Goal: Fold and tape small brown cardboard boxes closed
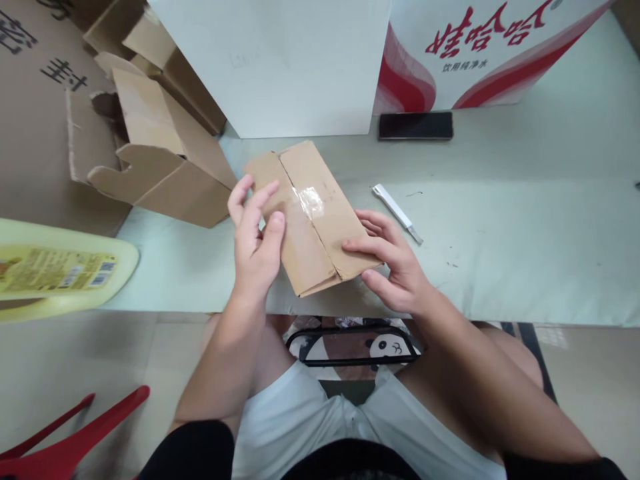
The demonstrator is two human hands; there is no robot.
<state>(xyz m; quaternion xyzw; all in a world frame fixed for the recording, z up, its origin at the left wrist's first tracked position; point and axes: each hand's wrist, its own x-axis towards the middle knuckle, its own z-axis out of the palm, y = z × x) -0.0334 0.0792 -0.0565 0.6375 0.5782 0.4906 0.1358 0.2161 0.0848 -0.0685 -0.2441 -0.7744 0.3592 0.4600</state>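
Black shirt [345, 460] nearest head camera, at bottom edge. Beyond lap, over counter [525, 233], I see cardboard box [325, 213] between hands, straight ahead of torso. Long axis slants from far left to near right; taped centre seam follows it. Hands apart, one each side. Right hand [397, 270] clamped on near right corner, index finger on top face. Left hand [257, 250] loosely spread along left edge, fingers parted; I cannot tell how firmly it bears. Slim white tool [397, 212] just beyond right hand, much nearer right than left.
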